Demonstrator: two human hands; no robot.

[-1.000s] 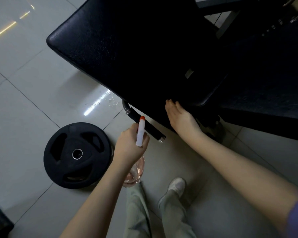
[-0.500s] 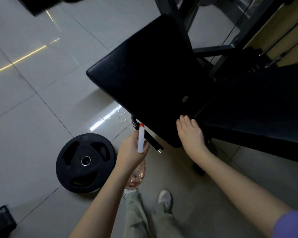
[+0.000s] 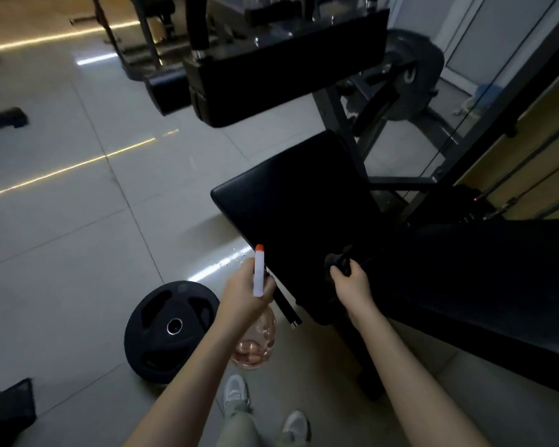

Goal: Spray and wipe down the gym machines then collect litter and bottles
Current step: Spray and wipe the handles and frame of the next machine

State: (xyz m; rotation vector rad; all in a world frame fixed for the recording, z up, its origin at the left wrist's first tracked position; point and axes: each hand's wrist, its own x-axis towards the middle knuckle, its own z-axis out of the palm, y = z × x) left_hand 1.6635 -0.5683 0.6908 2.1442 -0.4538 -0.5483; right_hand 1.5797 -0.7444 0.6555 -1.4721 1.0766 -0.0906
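The right hand [image 3: 347,279], flat on the black seat pad [image 3: 297,208] a moment ago, now grips a dark cloth [image 3: 338,262]; the left hand [image 3: 246,291] still clasps the spray bottle [image 3: 255,343].

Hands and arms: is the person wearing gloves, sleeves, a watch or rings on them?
No gloves: the left hand and the right hand are bare, and both forearms are uncovered as far as the picture's edge. No sleeve shows in this picture. No watch, bracelet or ring is visible, though the light is dim and the fingers are partly curled out of sight.
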